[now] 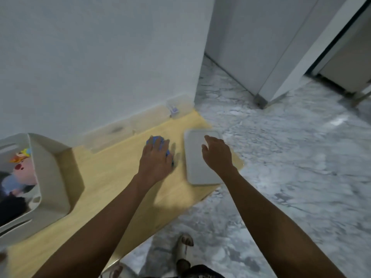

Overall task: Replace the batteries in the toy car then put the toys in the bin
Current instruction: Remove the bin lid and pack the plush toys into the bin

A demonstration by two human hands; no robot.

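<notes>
while the left hand lies palm-down with fingers spread over the blue toy car beneath it, the right hand hovers loosely open, empty, over the white tray; the bin sits well left.

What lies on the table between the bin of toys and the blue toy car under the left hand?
Nothing: the head view shows only bare wooden table between the bin and the blue toy car that the left hand covers.
</notes>
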